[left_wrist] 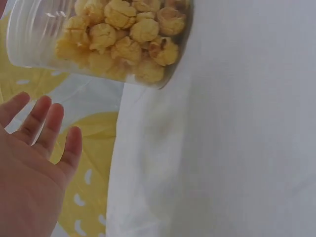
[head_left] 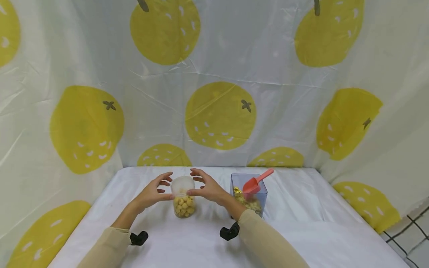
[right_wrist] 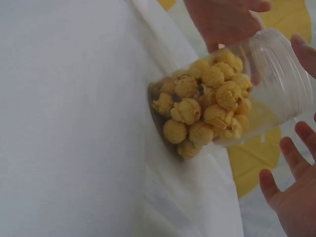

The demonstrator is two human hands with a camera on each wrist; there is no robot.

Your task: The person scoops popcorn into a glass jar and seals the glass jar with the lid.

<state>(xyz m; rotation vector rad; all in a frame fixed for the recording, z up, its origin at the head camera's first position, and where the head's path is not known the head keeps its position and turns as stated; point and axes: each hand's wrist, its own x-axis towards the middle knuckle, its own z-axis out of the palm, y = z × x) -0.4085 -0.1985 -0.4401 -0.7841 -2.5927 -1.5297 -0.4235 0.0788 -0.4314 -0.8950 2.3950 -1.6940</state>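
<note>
A clear round jar (head_left: 184,206) stands upright on the white-covered table, its lower part filled with round yellow popcorn (right_wrist: 187,111). Its whitish, translucent upper part has ridges near the top in the right wrist view. My left hand (head_left: 151,192) is at the jar's left, fingers spread and gently bent, thumb tip close to its side. On the other side my right hand (head_left: 209,188) has its thumb right at the jar's upper edge and its fingers apart in the air. Neither hand is curled round the jar.
Right of the jar is a clear bluish square container (head_left: 264,201) with pale pieces and a bit of gold inside. A pink scoop (head_left: 253,185) leans in it, handle up. Behind the table (head_left: 295,230) hangs a white cloth (head_left: 221,70) with yellow fruit prints.
</note>
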